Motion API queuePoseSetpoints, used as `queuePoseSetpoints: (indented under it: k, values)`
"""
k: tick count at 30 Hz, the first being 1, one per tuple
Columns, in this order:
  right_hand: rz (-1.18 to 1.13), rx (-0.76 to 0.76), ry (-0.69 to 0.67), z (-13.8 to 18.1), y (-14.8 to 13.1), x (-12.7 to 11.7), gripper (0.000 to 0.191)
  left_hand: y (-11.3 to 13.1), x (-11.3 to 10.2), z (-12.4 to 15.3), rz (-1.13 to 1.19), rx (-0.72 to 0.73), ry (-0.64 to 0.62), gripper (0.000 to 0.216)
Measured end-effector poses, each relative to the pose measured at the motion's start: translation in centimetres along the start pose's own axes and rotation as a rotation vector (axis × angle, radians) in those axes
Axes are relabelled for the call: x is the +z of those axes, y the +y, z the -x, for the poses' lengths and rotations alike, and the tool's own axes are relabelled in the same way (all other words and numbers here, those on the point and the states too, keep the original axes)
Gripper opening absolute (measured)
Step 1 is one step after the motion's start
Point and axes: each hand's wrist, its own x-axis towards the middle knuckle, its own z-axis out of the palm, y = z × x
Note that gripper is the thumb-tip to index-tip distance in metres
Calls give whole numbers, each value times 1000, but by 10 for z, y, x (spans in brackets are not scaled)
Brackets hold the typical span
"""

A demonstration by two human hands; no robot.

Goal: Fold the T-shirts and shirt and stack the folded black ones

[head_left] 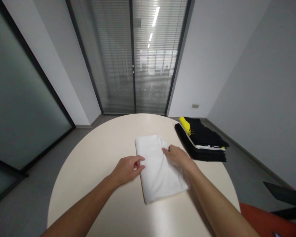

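A folded white cloth (155,177), perhaps a garment, lies flat on the round table (96,144). At its left edge is my left hand (128,168), with the thumb and index finger apart and their tips resting on the cloth; the other fingers are curled. My right hand (176,155) pinches the upper right side of the cloth between thumb and fingers, and small creases run out from that grip. Part of the cloth's right edge is hidden behind my right hand and forearm.
Dark folded clothes (202,138) are stacked at the table's right edge, the top one black with a yellow patch. A red chair (266,220) stands at lower right. Beyond the table are a glass partition with blinds (153,82) and pale walls.
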Motion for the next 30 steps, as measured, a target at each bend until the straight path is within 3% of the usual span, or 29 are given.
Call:
queuePoseSetpoints:
  k: [5, 9, 12, 20, 26, 30]
  values:
    - [29, 14, 103, 8, -14, -5, 42, -4, 0, -2, -38, 27, 49, 28]
    - [71, 23, 250, 5, -19, -24, 38, -17, 2, -4, -94, 111, 97, 29]
    - [77, 2, 339, 0, -19, -50, 37, -29, 6, -3, -146, 123, 108, 34]
    - [156, 6, 526, -10, -12, -130, 39, -42, 18, 2, -248, -16, 115, 50]
    - [163, 42, 662, -30, 24, -191, 40, -43, 19, 2, -254, -37, 92, 52]
    - [136, 58, 687, -43, 49, -218, 40, -44, 20, 1, -259, -30, 102, 52]
